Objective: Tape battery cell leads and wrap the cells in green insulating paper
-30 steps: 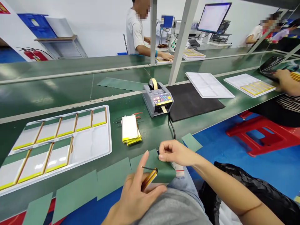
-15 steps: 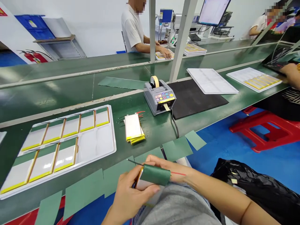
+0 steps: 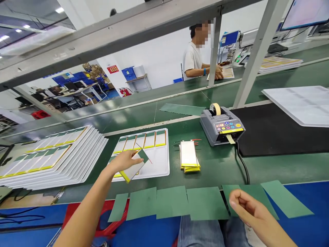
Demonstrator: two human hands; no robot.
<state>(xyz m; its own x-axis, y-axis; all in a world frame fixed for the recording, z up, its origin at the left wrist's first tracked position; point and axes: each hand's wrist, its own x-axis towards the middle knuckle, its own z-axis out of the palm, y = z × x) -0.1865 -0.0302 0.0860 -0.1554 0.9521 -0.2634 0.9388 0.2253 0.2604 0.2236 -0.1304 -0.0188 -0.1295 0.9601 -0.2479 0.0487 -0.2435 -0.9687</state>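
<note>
My left hand grips a flat pouch battery cell by its side. The cell is white with a green strip at the top, a yellow bottom edge and thin red and black wires. It is tilted above a white tray that holds a row of similar cells; hand and cell hide part of the lower row. My right hand has loosely curled fingers with nothing in them, over green adhesive sheets along the bench edge. A small pile of bare battery cells lies right of the tray.
A grey tape dispenser stands behind the sheets, its cable running over the front edge. Stacked filled trays are at left. A black mat and a white tray lie right. A co-worker sits across the bench.
My left hand has carried the cell from my lap up and left over the tray. My right hand has come off the cell and moved right. The view has turned left.
</note>
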